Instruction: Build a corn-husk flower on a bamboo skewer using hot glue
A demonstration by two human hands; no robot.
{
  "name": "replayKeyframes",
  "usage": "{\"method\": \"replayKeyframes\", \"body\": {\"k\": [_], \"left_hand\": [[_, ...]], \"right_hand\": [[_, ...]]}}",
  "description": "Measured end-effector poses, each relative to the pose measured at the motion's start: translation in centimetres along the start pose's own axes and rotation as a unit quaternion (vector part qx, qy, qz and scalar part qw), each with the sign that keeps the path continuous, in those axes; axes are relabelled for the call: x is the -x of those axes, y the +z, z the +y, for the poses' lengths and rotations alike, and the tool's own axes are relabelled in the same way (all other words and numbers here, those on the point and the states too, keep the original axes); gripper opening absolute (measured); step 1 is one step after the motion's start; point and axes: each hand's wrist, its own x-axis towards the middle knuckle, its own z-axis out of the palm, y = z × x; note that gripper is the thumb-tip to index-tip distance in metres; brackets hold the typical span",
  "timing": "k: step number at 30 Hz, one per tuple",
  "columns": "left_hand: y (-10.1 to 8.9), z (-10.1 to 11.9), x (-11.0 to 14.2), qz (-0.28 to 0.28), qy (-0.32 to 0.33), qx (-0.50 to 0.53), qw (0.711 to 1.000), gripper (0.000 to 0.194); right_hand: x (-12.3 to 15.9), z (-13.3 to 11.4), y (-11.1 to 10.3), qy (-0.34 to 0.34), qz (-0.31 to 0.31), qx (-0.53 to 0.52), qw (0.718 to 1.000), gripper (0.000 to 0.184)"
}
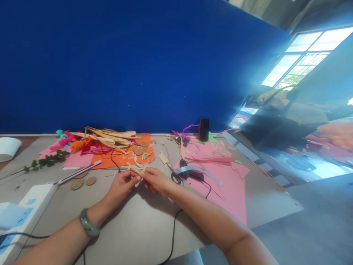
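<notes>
The left hand [121, 185], angled toward two o'clock, pinched pale strips [134, 168]. Between the hands, their long axis ran from four o'clock, free ends toward ten. The right hand [157, 180], angled toward ten, pinched them too.

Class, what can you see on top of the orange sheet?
Brown discs, pale scraps and long tan strips lie on the orange sheet. Whatever they cover beneath cannot be seen.

Pale strips [135, 168] in two-handed grip [121, 185] [156, 181]
</notes>
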Motion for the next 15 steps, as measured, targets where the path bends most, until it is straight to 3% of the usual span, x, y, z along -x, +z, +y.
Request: {"method": "replayKeyframes", "body": {"k": [4, 8, 11, 15], "left_hand": [[0.1, 0.7, 0.1, 0.011, 0.002, 0.003, 1.000, 0.025], [0.1, 0.6, 0.0, 0.026, -0.007, 0.031, 0.999, 0.026], [0.2, 0.3, 0.1, 0.030, -0.007, 0.045, 0.999, 0.026], [0.1, 0.1, 0.0, 0.034, -0.010, 0.047, 0.998, 0.026]], "right_hand": [[0.2, -1.2, -1.3, 0.015, -0.012, -0.087, 0.996, 0.037], [0.0, -2.4, -2.9, -0.010, 0.062, -0.125, 0.990, 0.040], [-0.2, -2.4, -2.9, -0.026, 0.090, -0.108, 0.990, 0.037], [-0.1, -1.2, -1.4, -0.018, 0.058, -0.011, 0.998, 0.027]]}}
